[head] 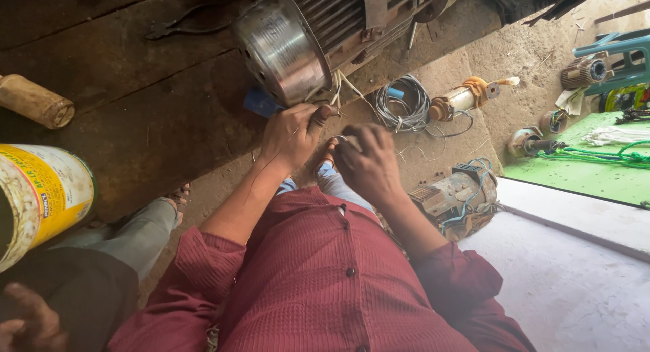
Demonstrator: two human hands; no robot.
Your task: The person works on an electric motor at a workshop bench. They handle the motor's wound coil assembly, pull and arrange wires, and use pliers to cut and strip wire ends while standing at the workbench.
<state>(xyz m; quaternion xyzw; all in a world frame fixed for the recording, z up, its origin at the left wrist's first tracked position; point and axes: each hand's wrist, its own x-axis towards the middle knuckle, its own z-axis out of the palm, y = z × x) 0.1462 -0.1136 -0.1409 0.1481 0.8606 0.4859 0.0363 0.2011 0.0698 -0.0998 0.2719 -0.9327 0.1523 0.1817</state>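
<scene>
Hands of a person in a dark red shirt, seen from above, meeting just below the end of a ribbed electric motor (318, 27) that lies on a dark wooden bench (135, 101); left hand (291, 135) raised to the motor's shiny metal end cover (279, 47), its fingers curled shut around pale wire leads (336, 88) that hang from the motor; right hand (369, 162) just beside the left, fingers bent and pinched together on a thin loop of wire (336, 139) between the two hands; pliers (179, 26) on the bench, well apart from the hands; yellow tin (40, 196) at the left edge; coil of grey wire (403, 105) on the concrete floor (467, 61) beyond the hands; small pump motor (457, 193) near the right forearm; second person's hand (30, 321) at the lower left corner.
</scene>
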